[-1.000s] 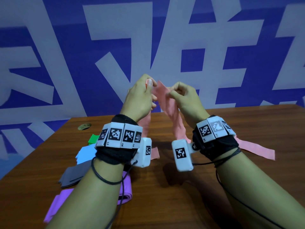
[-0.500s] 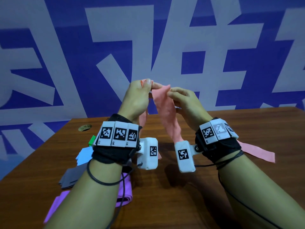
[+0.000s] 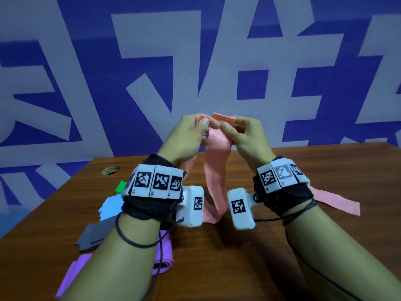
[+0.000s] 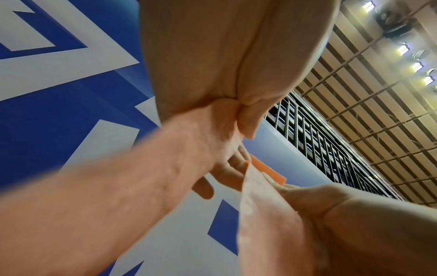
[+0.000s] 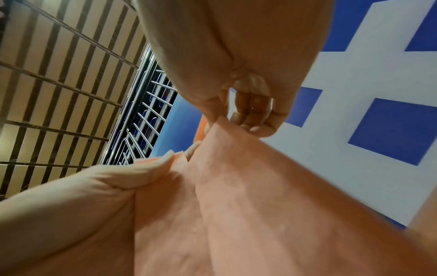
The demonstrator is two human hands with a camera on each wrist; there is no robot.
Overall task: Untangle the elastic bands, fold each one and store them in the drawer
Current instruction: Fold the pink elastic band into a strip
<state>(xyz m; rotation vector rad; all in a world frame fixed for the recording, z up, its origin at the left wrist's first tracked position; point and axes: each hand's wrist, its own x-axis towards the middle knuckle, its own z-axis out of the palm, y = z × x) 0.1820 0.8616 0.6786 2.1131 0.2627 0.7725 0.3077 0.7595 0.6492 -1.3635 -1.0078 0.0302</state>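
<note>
Both hands are raised above the counter, close together. The left hand (image 3: 188,137) pinches one part of the pink elastic band (image 3: 217,161) between thumb and fingers, and the right hand (image 3: 247,135) pinches another part just beside it, with a short end of the band standing up above its fingers. From the two grips the band hangs down between the wrists to the counter (image 3: 238,257); a further pink length lies flat to the right, past the right wrist, and seems to be part of the same band, though the wrist hides the join. The left wrist view shows the pink band (image 4: 260,214) running up to the fingertips of both hands, blurred close to the lens.

On the left of the counter lie the other bands: a green one (image 3: 120,187) farthest, then a light blue one (image 3: 109,206), a grey one (image 3: 95,236), and a purple one (image 3: 165,255) nearest, partly under the left forearm. A small round brownish thing (image 3: 110,170) lies near the far left edge. A blue and white patterned wall (image 3: 86,72) stands behind.
</note>
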